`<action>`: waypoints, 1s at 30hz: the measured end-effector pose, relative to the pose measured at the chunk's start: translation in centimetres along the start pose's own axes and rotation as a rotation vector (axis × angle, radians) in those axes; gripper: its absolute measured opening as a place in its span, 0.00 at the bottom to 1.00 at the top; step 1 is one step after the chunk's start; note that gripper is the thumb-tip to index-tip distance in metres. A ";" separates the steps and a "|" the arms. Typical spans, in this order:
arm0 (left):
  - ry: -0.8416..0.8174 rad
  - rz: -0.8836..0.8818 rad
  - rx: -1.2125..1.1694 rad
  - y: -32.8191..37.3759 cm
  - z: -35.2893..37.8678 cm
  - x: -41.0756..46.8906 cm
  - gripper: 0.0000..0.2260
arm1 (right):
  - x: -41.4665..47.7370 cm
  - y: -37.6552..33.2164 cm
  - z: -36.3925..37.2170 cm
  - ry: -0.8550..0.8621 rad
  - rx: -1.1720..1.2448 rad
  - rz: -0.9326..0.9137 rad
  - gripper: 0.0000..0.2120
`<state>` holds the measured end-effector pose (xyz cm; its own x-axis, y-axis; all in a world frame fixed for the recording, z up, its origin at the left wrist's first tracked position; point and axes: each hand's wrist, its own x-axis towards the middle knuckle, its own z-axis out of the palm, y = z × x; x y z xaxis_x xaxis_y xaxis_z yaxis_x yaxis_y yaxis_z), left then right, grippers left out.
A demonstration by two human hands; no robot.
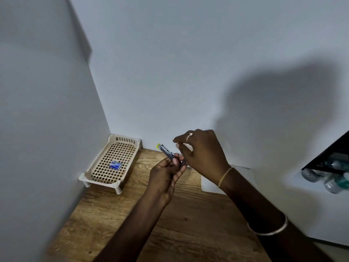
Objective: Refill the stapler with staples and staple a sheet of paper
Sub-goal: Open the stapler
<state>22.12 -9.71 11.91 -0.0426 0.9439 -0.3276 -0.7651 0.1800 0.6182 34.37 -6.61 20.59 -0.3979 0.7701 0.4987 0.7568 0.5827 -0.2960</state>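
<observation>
The stapler [167,152], a slim metal one with a yellow-green tip, is held up in the air above the far part of the table, tilted so that the tip points up and to the left toward the back wall. The left hand [166,174] grips its lower end, fingers and thumb curled round it. The right hand [203,150] hovers just beside and above the stapler with its fingers bent and its thumb and forefinger drawn close together; whether they pinch anything small between them cannot be told. A ring sits on one right finger, a thin band on the wrist and a pale bangle further up the forearm.

Under the right forearm a white sheet of paper [208,183] lies flat on the wooden table [188,214], whose grain is brown and streaky. To the left, pushed into the corner, stands a beige plastic lattice tray [88,174] on short legs, and a small blue staple box [115,165] lies inside it.

Plain white walls [170,72] meet at the corner behind the tray, and a large soft shadow falls on the back wall to the right. At the far right, beyond the table, some clear plastic bottles [332,178] lie below a dark slanting edge.
</observation>
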 end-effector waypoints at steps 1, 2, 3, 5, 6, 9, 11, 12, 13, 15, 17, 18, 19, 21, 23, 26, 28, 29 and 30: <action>0.007 0.004 0.004 -0.1 0.1 -0.1 0.11 | 0.7 -0.3 -0.2 -0.094 -0.102 -0.043 0.10; 0.015 0.008 0.008 -0.2 0.2 -0.2 0.11 | 1.2 -0.5 -0.2 -0.154 -0.172 -0.079 0.11; 0.019 0.014 0.013 -0.3 0.3 -0.2 0.12 | 1.6 -0.6 -0.1 -0.189 -0.224 -0.112 0.12; 0.017 0.025 0.023 -0.3 0.4 -0.3 0.14 | 2.2 -0.9 0.1 -0.221 -0.290 -0.152 0.13; 0.018 0.027 0.025 -0.2 0.4 -0.4 0.15 | 2.3 -1.1 0.3 -0.232 -0.310 -0.161 0.14; 0.027 0.031 0.034 0.0 0.3 -0.4 0.16 | 2.6 -1.2 0.5 -0.264 -0.361 -0.158 0.13; 0.019 0.034 0.040 0.1 0.2 -0.5 0.16 | 2.6 -1.2 0.8 -0.276 -0.368 -0.138 0.11; 0.013 0.033 0.042 0.1 0.1 -0.5 0.17 | 2.6 -1.2 0.9 -0.280 -0.368 -0.135 0.10; 0.008 0.032 0.043 0.2 0.0 -0.5 0.19 | 2.6 -1.2 1.0 -0.285 -0.369 -0.136 0.10; -0.001 0.030 0.043 0.3 -0.1 -0.5 0.20 | 2.5 -1.3 1.2 -0.287 -0.352 -0.145 0.11; -0.007 0.028 0.052 0.3 -0.2 -0.5 0.20 | 2.5 -1.5 1.1 -0.282 -0.291 -0.139 0.12; -0.008 0.028 0.058 0.3 -0.3 -0.5 0.20 | 2.5 -1.5 1.0 -0.279 -0.255 -0.130 0.12; -0.009 0.026 0.061 0.3 -0.3 -0.6 0.20 | 2.5 -1.6 1.0 -0.277 -0.228 -0.123 0.12; -0.015 0.025 0.060 0.3 -0.4 -0.6 0.20 | 2.4 -1.6 0.9 -0.276 -0.202 -0.115 0.12; -0.021 0.024 0.060 0.5 -0.6 -0.7 0.20 | 2.2 -1.7 1.0 -0.268 -0.188 -0.105 0.12; -0.018 0.022 0.062 0.7 -0.7 -0.8 0.19 | 2.1 -1.9 1.0 -0.262 -0.189 -0.092 0.12; -0.019 0.025 0.075 0.8 -0.7 -0.9 0.18 | 2.1 -2.1 0.9 -0.252 -0.196 -0.098 0.11; -0.017 0.025 0.077 0.9 -0.7 -1.0 0.18 | 2.1 -2.1 0.8 -0.251 -0.208 -0.105 0.10; -0.012 0.023 0.076 0.9 -0.7 -1.1 0.18 | 2.1 -2.2 0.8 -0.258 -0.223 -0.112 0.09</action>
<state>21.03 -10.78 12.27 -0.0514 0.9512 -0.3044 -0.7134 0.1783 0.6777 31.45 -6.04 21.64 -0.5809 0.7614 0.2879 0.7843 0.6182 -0.0523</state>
